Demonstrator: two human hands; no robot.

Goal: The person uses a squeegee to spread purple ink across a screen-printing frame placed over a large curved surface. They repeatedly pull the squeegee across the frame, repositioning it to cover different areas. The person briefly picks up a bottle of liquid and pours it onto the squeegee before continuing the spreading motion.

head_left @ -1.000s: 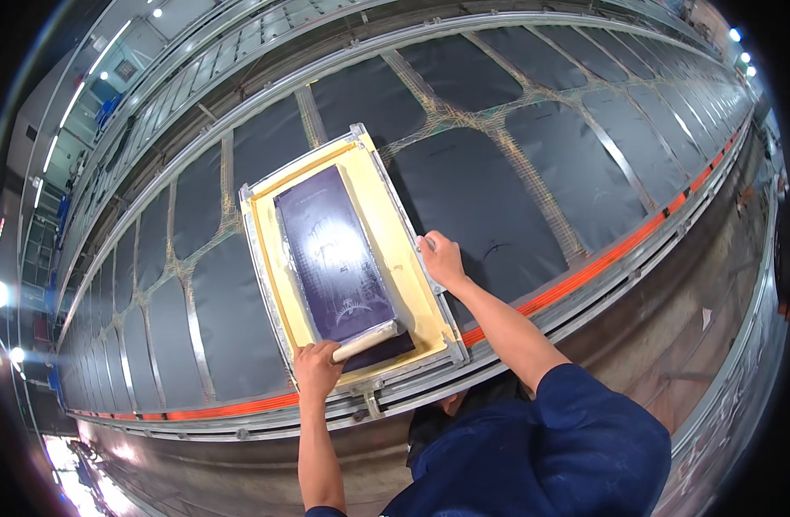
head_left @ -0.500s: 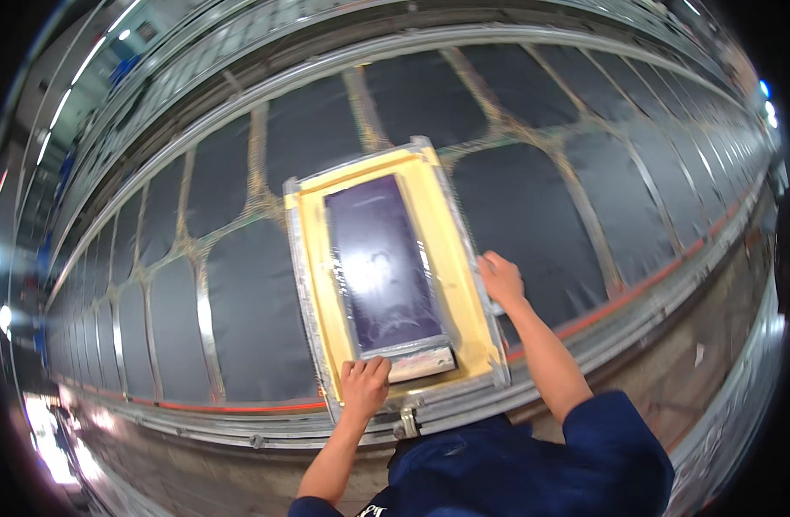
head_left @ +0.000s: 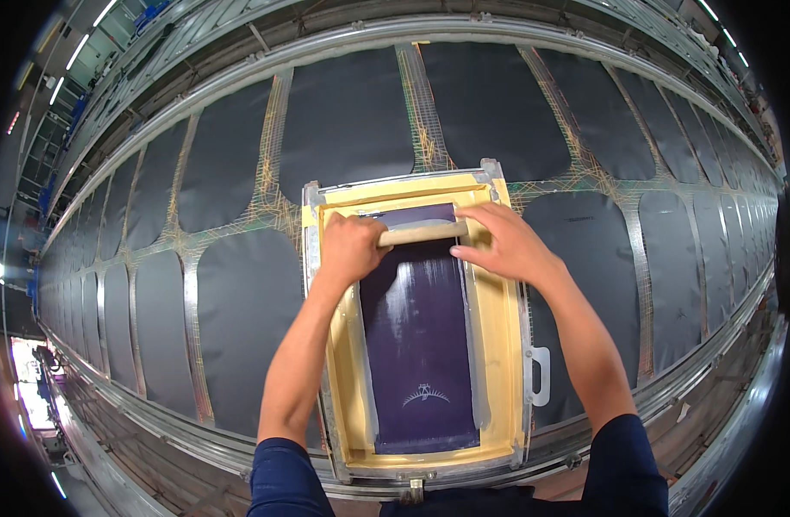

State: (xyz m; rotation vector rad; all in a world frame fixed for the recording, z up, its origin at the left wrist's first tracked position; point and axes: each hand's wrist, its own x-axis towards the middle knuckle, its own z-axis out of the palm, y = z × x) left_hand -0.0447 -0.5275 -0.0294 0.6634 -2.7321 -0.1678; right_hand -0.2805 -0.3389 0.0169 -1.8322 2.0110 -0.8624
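Note:
A printing screen (head_left: 509, 345), its frame lined with yellow tape around a dark purple mesh (head_left: 416, 336), lies on the table of black panels. My left hand (head_left: 350, 246) is closed around the left end of a squeegee (head_left: 422, 233) with a pale wooden handle, which lies across the far part of the mesh. At its right end, my right hand (head_left: 503, 241) has thumb and fingers apart on either side of the handle; firm contact cannot be made out. A pale emblem (head_left: 425, 395) shows on the near part of the mesh.
Rows of black panels (head_left: 248, 319) stretch left and right on the long table, with tape-marked strips (head_left: 425, 112) between them. Metal rails (head_left: 180, 431) run along the table's edges. A white loop handle (head_left: 540, 376) sits on the frame's right side.
The squeegee has gone from the near end of the screen to the far end. My right hand has left the frame's right edge for the squeegee. The screen now sits straighter in view.

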